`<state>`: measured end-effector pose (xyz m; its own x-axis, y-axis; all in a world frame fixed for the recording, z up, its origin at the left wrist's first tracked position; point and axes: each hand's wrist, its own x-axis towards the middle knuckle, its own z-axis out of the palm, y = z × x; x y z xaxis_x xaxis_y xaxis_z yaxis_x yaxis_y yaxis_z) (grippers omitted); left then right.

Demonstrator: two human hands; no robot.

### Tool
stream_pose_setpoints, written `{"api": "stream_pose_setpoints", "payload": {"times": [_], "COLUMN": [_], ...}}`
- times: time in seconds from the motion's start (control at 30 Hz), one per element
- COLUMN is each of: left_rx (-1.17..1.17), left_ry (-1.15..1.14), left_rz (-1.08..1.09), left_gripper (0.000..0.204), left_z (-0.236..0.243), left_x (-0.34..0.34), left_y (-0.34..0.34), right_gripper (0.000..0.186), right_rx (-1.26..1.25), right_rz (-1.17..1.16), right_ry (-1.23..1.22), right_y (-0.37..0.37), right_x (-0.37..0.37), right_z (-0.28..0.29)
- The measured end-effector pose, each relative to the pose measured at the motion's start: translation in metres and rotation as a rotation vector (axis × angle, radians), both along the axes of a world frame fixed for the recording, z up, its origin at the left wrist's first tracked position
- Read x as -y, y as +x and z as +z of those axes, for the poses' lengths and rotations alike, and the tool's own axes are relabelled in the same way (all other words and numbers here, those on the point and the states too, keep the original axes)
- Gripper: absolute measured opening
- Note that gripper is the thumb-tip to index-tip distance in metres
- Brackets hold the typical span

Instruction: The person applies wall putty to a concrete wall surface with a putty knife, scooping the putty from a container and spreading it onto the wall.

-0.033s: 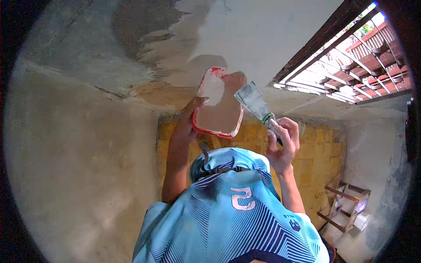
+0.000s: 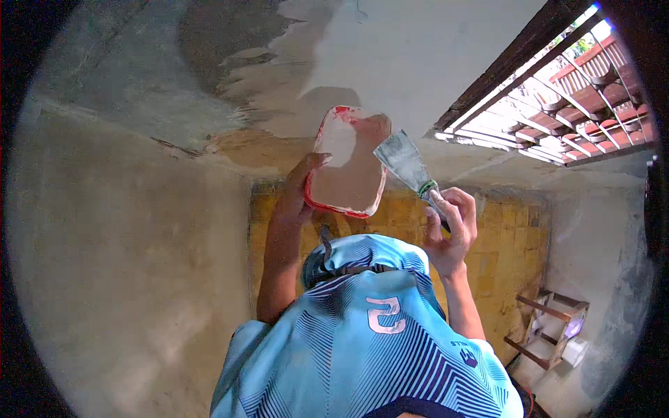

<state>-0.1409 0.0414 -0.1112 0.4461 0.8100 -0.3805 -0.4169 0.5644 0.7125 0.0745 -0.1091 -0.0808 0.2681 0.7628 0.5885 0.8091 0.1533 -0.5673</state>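
Observation:
My left hand (image 2: 305,182) grips the left side of a red rectangular tub (image 2: 336,210), its thumb over the rim. Pale putty (image 2: 348,177) coats the tub's inside and smears its edges. In my right hand (image 2: 451,226) is a putty knife (image 2: 404,161), held by the handle with its broad blade tilted up and to the left. The blade is streaked with pale residue, and a green band circles the base of the handle. Its tip sits beside the tub's right rim; whether they touch I cannot tell. Whitish residue marks my right fingers.
Ahead rises a wall (image 2: 390,52) with smooth pale plaster beside rough grey and brown patches. A barred window (image 2: 557,97) is at the upper right. Yellowish floor tiles (image 2: 509,244) lie below, with a wooden frame-like stool (image 2: 547,327) and a white container (image 2: 575,352) at the right.

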Motion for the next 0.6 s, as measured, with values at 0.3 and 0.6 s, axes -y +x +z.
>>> {"api": "stream_pose_setpoints", "payload": {"times": [0.3, 0.6], "left_rx": [-0.123, -0.166], "left_ry": [0.078, 0.180], "left_rz": [0.023, -0.231], "left_gripper": [0.063, 0.066], "left_z": [0.027, 0.032], "left_x": [0.002, -0.012], "left_y": [0.000, 0.005], "right_gripper": [0.026, 0.020], "right_rx": [-0.063, 0.022], "right_rz": [-0.069, 0.158], "right_ry": [0.020, -0.312], "right_y": [0.008, 0.059], "right_x": [0.003, -0.027], "right_z": [0.010, 0.096]}}
